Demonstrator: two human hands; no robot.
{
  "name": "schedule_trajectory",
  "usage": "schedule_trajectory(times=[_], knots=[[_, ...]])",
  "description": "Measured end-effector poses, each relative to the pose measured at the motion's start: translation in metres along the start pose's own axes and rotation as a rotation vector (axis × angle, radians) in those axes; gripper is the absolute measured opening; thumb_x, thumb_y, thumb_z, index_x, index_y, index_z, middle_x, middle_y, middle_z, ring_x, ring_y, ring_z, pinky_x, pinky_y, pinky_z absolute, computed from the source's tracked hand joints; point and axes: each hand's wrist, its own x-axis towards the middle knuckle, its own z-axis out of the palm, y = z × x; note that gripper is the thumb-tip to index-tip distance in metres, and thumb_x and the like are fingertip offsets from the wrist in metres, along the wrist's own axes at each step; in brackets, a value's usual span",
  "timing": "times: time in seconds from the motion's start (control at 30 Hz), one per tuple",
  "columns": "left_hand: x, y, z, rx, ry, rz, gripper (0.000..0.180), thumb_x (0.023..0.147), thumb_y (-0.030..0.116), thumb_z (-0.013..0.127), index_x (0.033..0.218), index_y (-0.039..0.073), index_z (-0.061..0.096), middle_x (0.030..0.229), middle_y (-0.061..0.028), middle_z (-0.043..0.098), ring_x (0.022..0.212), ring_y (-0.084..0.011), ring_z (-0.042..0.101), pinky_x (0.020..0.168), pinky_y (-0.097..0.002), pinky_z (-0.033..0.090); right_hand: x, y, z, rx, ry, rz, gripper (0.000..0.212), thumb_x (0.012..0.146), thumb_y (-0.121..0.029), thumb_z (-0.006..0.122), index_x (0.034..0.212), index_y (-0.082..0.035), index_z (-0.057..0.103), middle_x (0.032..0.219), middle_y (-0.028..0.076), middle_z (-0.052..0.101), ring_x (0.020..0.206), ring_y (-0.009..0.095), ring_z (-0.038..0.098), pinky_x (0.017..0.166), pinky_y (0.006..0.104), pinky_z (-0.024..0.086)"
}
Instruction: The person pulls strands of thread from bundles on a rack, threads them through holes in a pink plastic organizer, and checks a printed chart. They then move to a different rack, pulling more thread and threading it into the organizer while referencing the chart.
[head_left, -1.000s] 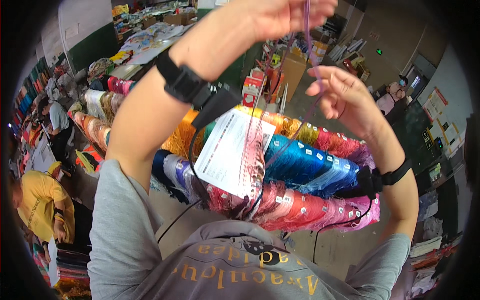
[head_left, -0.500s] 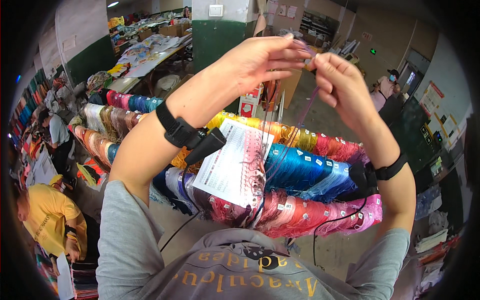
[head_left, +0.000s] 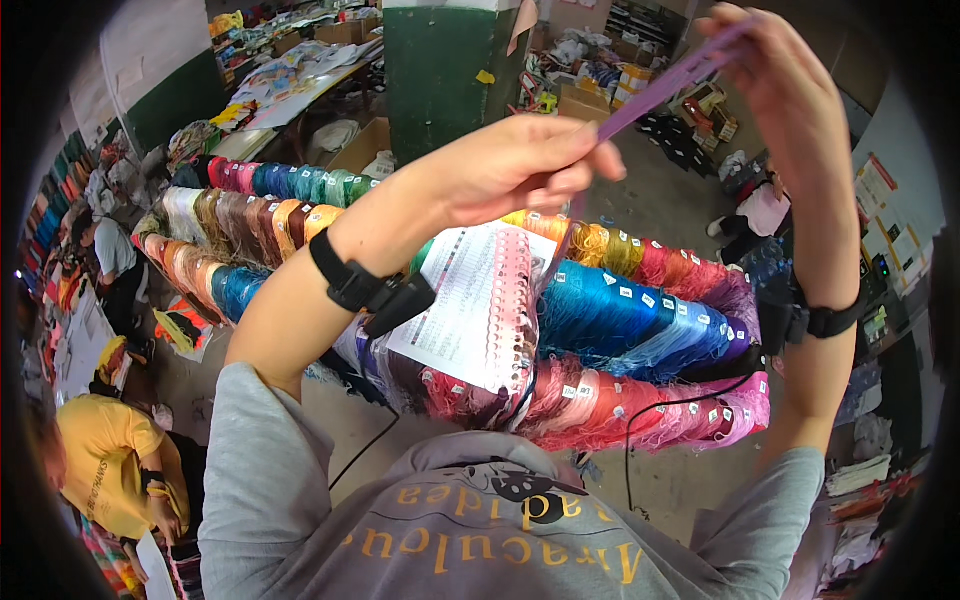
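- Both hands had drawn apart since half a second earlier: the right hand (head_left: 790,75) had risen to the upper right, leaving the left hand (head_left: 535,165) lower.
- Purple thread (head_left: 660,92) ran straight and slanting between them, in the air above the far edge of the rows of coloured thread (head_left: 625,318).
- Left thumb and fingers pinched its lower part; right fingertips pinched it higher up.
- It looked like a narrow, flattened bundle of fine strands.
- Below the left hand, a thinner length hung toward the right edge of a white sheet (head_left: 455,295), beside its pink strip (head_left: 510,300).
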Motion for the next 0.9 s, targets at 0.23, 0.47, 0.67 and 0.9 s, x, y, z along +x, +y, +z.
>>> schedule_trajectory(times=[0.23,0.47,0.67,0.9], knots=[[-0.085,-0.078,-0.052,0.034,0.383,-0.29,0.035,0.092,0.032,0.056,0.092,-0.003,0.06,0.065,0.0043,0.045,0.054,-0.004,0.038,0.05,-0.0176,0.03,-0.075,0.009,-0.107,0.966,0.119,0.004,0.007,0.096,-0.003,0.043,0.089,-0.002,0.043,0.085,0.005,0.043,0.074,0.012,0.041,0.064,0.0251,0.034],[-0.121,-0.115,-0.071,0.414,0.479,-0.433,0.028,0.095,0.026,0.053,0.102,0.003,0.067,0.068,0.0017,0.055,0.061,-0.0044,0.048,0.057,-0.0186,0.041,-0.151,0.01,-0.259,0.354,0.735,-0.099,0.013,0.091,-0.006,0.051,0.08,-0.003,0.047,0.064,0.001,0.038,0.059,0.012,0.036,0.059,0.025,0.029],[-0.127,-0.137,-0.097,0.239,0.627,-0.533,0.035,0.096,0.025,0.049,0.122,0.003,0.056,0.113,-0.0071,0.06,0.079,-0.0075,0.057,0.068,-0.0186,0.048,-0.148,0.017,-0.162,-0.317,0.851,-0.211,0.02,0.095,-0.014,0.046,0.096,-0.001,0.06,0.077,0.001,0.056,0.063,0.01,0.048,0.062,0.0231,0.041],[-0.086,-0.173,-0.107,-0.147,0.857,-0.46,0.035,0.095,0.022,0.052,0.125,0.004,0.051,0.116,-0.0088,0.059,0.097,-0.0136,0.061,0.079,-0.0246,0.053,-0.148,0.201,0.07,-0.387,0.187,0.383,0.014,0.09,-0.01,0.056,0.102,-0.005,0.053,0.077,0.003,0.06,0.066,0.008,0.057,0.059,0.0219,0.046]])
